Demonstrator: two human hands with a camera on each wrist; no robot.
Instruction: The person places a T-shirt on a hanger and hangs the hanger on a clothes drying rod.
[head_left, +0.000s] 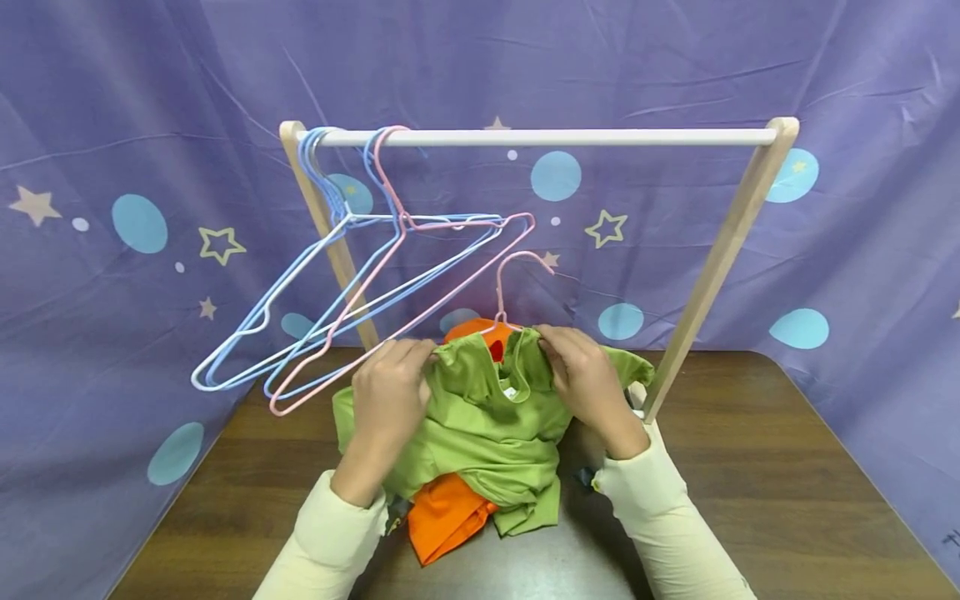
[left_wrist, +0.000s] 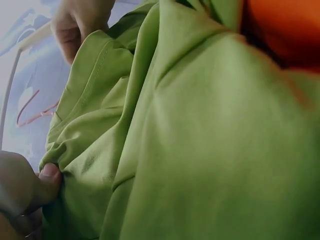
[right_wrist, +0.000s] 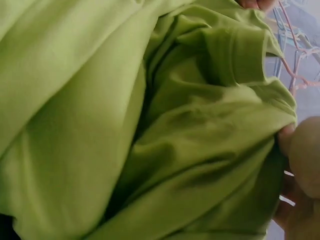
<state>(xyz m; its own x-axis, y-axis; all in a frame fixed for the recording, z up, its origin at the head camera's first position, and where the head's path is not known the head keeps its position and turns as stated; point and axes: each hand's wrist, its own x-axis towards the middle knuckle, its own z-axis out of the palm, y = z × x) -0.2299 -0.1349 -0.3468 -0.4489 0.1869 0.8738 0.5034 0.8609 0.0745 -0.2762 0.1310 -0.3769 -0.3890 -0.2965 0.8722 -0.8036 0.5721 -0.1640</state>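
Note:
A green T-shirt hangs bunched between both hands above the table, its neck opening facing up with a small white label inside. Out of the neck rises the hook of a pink hanger; most of the hanger's body is hidden in the shirt. My left hand pinches the shoulder on the left, its thumb pressed on the cloth in the left wrist view. The other shoulder, close beside the collar, is pinched by my right hand. Orange cloth shows below and behind the shirt.
A rack with a white rod and wooden posts stands behind the hands. Several blue, white and pink hangers hang at the rod's left end, reaching close to my left hand. Beneath lies a brown wooden table; a purple curtain backs everything.

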